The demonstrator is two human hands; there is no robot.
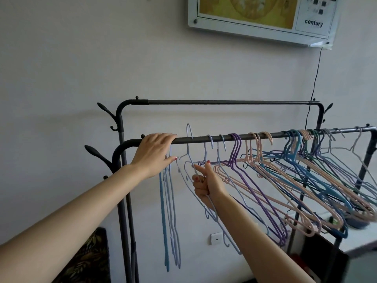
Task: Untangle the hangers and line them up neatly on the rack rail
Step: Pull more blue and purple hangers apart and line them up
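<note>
A plain, pale wall (102,58) fills most of the frame, evenly lit by soft daylight, with no strong shadows. At upper right a white-framed wall panel (263,19) is mounted, cut off by the top edge; it carries a yellow picture and the word "century" at its right side. A thin black cable (315,74) hangs from the panel's lower right corner down the wall. Low on the wall, below centre, sits a white wall socket (216,238). At lower left a dark, leaf-patterned surface (89,260) shows. At lower right stands a white-topped piece of furniture (359,237) with a dark front.
</note>
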